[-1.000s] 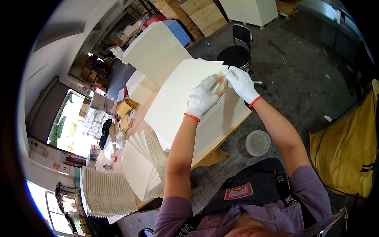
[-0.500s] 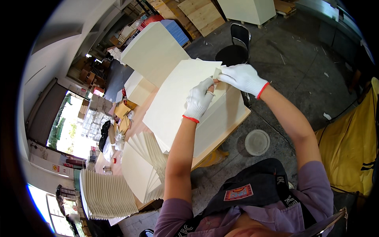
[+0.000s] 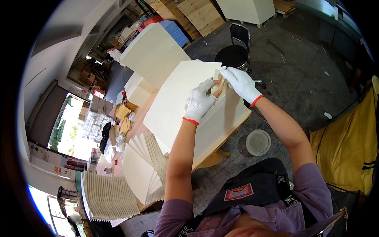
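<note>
Since the earlier frame, the right hand [image 3: 241, 84] has been turned and drawn slightly back; the left hand [image 3: 199, 102] has been kept almost in place. Cream board sheets [image 3: 181, 94] are stacked at the right-hand corner of the worktable [image 3: 147, 106], beside its near edge; their raised corners [image 3: 223, 87] are met by both hands. Left fingertips [image 3: 216, 93] are slightly parted against the edges; right fingertips [image 3: 226, 74] are gathered narrowly there. Whether either grip is firm cannot be made out. Creasing may be caused by over-bending. Several sheets may be dragged together if caught by the white knitted gloves [image 3: 197, 106]. Fanned sheets [image 3: 140, 166], left of the stack, could be disarranged if struck by the left forearm [image 3: 181, 156].
</note>
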Motion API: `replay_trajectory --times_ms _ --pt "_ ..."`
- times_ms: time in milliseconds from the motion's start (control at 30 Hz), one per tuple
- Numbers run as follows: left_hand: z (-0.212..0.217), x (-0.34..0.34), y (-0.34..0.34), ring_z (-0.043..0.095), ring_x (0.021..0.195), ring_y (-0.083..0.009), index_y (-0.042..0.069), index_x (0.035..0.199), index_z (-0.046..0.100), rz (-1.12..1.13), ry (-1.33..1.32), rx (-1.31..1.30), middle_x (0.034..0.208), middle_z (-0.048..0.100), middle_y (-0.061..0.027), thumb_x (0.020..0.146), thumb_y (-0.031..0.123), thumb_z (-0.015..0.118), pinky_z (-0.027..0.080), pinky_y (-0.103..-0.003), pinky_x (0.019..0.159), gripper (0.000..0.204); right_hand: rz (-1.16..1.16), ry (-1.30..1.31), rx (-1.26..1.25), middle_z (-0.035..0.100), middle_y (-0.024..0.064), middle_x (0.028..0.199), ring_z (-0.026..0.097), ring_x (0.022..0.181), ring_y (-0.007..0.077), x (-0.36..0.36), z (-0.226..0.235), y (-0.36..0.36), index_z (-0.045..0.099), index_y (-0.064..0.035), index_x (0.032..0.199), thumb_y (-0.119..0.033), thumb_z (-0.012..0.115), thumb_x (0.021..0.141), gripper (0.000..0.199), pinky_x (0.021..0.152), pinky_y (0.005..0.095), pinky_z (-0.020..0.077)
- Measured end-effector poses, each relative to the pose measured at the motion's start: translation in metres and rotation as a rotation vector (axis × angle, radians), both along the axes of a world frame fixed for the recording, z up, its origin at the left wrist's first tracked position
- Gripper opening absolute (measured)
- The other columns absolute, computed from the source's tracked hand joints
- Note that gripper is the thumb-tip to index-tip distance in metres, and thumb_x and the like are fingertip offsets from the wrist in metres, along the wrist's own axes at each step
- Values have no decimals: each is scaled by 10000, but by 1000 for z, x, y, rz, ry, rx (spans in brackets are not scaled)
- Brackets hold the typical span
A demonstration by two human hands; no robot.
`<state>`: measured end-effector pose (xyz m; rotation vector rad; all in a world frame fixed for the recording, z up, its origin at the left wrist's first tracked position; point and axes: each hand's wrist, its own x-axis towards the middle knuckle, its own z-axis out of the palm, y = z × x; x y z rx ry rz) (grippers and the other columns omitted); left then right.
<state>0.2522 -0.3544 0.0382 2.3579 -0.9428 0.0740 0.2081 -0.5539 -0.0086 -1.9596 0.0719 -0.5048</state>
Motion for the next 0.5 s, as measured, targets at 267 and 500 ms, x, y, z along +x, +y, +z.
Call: replay_trajectory --times_ms 267,500 --pt "1 0 1 532 639 -100 127 1313 748 -3 3 9 709 561 -20 920 199 823 486 -317 660 406 1 -10 15 671 212 875 670 866 401 2 -3 1 694 -44 1102 -565 462 1089 571 788 465 497" --pt "2 -1 1 628 753 -144 138 1321 742 9 -8 23 818 673 -64 957 185 768 526 -321 763 368 -42 -117 25 569 101 723 570 683 240 6 -9 3 631 -47 948 -541 511 1084 526 673 401 447"
